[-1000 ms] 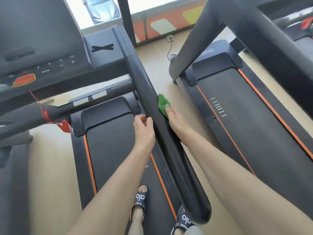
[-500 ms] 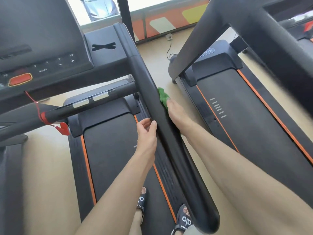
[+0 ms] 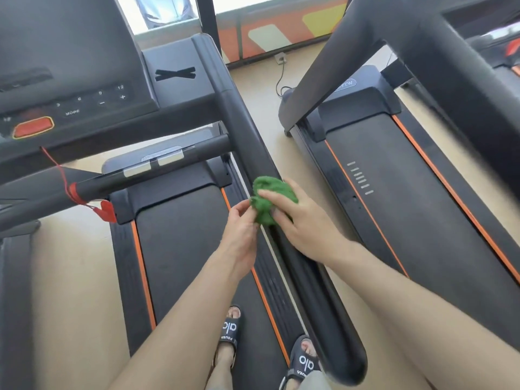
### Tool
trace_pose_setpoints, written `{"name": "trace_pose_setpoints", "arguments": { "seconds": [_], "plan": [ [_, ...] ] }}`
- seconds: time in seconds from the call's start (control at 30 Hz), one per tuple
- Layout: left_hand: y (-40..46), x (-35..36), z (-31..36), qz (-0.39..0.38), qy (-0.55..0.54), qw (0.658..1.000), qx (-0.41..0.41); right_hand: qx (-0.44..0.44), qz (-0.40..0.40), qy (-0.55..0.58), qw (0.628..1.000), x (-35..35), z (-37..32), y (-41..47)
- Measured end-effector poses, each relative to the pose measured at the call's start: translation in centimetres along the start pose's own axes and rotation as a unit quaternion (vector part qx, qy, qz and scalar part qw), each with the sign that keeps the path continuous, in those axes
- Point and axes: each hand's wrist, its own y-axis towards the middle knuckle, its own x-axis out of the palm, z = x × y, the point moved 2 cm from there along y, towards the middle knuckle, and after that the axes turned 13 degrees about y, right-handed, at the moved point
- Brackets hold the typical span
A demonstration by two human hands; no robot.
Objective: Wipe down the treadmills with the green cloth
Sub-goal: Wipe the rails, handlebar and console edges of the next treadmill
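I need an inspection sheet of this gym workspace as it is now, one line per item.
Surface: black handrail of the near treadmill, under the cloth.
Job's things: green cloth, bunched on the handrail; second treadmill to the right.
Clutter: nothing seen.
Hands: right hand holds the cloth; left hand pinches its edge.
Cables: black cord from a floor socket; red safety cord on the crossbar.
Surroundings: beige floor, window ahead.

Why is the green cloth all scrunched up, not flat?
Scrunched up, yes: the green cloth is bunched between the left hand and right hand. Why, cannot tell.
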Motion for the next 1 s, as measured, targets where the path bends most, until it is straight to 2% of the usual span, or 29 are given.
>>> {"name": "trace_pose_setpoints", "arguments": {
  "seconds": [0.1,0.17,0.27,0.37,0.43,0.57,0.67,0.73,0.87,1.0],
  "plan": [
    [0.1,-0.4,0.1,0.021,-0.098,0.995,-0.024,0.015,0.005,-0.027,1.000,0.4,0.1,6.4],
    [0.0,-0.3,0.4,0.034,-0.090,0.995,-0.012,0.031,-0.001,-0.032,0.999,0.6,0.4,7.0],
    [-0.5,0.5,-0.3,0.030,-0.021,0.999,-0.008,0.038,0.024,0.003,0.999,0.6,0.4,0.5],
    [-1.7,1.5,-0.2,0.033,-0.019,0.999,-0.017,0.050,0.008,0.043,0.998,0.1,0.3,-10.9],
    [-2.3,2.2,-0.3,0.042,-0.008,0.999,-0.006,0.077,-0.012,0.070,0.994,-0.2,0.7,-15.0],
    [-2.4,3.6,-0.4,0.033,0.002,0.999,-0.011,0.120,0.003,0.188,0.975,-0.8,1.7,-8.0],
    [-1.9,3.8,-0.7,0.032,0.021,0.999,0.011,0.206,0.001,0.301,0.931,-0.4,4.3,-1.4],
    [-1.4,3.7,-1.2,0.045,0.036,0.998,0.036,0.241,-0.026,0.385,0.891,0.2,6.4,-0.8],
    [-1.0,3.2,-1.8,0.049,0.049,0.997,0.047,0.361,-0.138,0.587,0.712,3.5,11.2,-5.9],
    [-1.6,3.2,-1.8,0.053,0.051,0.995,0.063,0.436,-0.134,0.675,0.579,7.2,12.6,-15.1]
  ]
}}
